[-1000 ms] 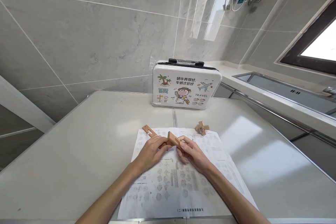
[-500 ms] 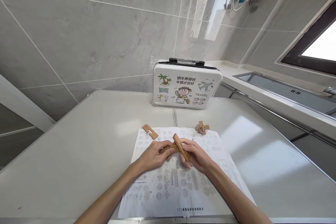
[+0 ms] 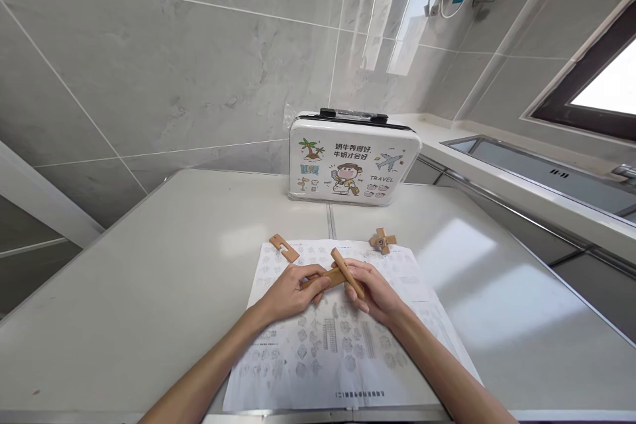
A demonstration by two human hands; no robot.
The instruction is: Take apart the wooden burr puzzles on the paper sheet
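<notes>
Over the printed sheet (image 3: 298, 391), my left hand (image 3: 293, 291) pinches a flat wooden puzzle piece (image 3: 334, 277) between thumb and fingers. My right hand (image 3: 375, 288) is closed on a second wooden puzzle piece (image 3: 348, 273), a bar tilted up to the left. The bar crosses the right end of the flat piece; whether the two interlock I cannot tell. At the sheet's upper left edge lies a notched wooden piece (image 3: 278, 243). A cross-shaped wooden puzzle (image 3: 382, 240) sits by the upper right corner.
A white carry case (image 3: 355, 162) with cartoon prints stands upright at the back of the white table (image 3: 149, 278), near the grey tiled wall (image 3: 199, 66). To the right is a counter with a sink (image 3: 546, 172). A seam runs down the tabletop.
The bar in my right hand has shifted slightly right and up, showing more of the flat piece in my left hand. The pieces on the table stay where they were.
</notes>
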